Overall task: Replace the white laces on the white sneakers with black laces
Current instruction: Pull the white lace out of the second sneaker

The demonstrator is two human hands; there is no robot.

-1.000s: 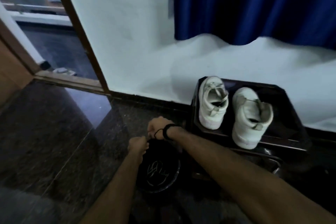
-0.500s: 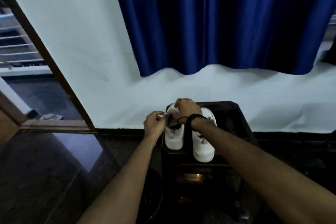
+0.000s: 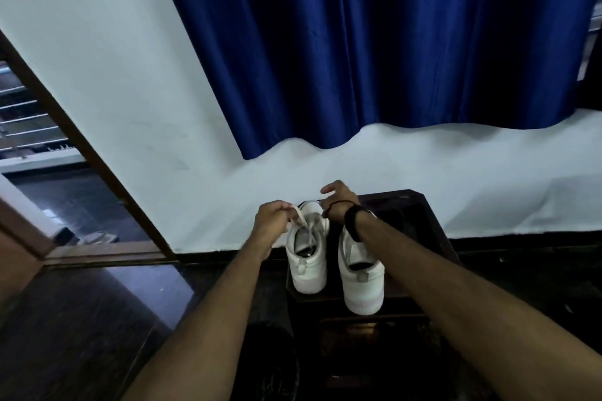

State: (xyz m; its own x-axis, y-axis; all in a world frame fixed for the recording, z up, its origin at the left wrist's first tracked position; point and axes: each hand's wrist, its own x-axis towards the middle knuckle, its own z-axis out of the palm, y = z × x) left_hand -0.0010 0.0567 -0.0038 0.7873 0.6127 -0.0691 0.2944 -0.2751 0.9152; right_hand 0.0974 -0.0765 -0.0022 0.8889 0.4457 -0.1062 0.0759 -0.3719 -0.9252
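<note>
- White sneakers sit side by side on a dark wooden stand (image 3: 433, 221) against the wall, heels toward me, toes toward the wall.
- Left sneaker (image 3: 308, 257) stands on the stand's top, and its white lace (image 3: 301, 218) is partly loosened and lifted above the tongue.
- Right sneaker (image 3: 361, 280) stands just beside it, a little nearer to me, its front part hidden behind my right wrist.
- My left hand (image 3: 272, 218) is curled and pinches one end of the white lace, holding it up over the left sneaker's opening.
- My right hand (image 3: 337, 202) hovers above the toe end of the left sneaker with fingers bent; a strand of lace seems to run to it, but I cannot tell whether it grips anything.
- On my right wrist I wear a black band (image 3: 353, 216).
- Below the stand, on the dark polished floor (image 3: 81, 319), I see a dark round bowl (image 3: 270, 365) with thin cords inside; it is too dim to say what they are.
- Behind the stand rises a pale wall (image 3: 130, 75) with a deep blue curtain (image 3: 374, 42) hanging over its upper part.
- To the left, a brown wooden door frame (image 3: 81, 146) opens onto another dark-floored area with a railing (image 3: 22, 120).
</note>
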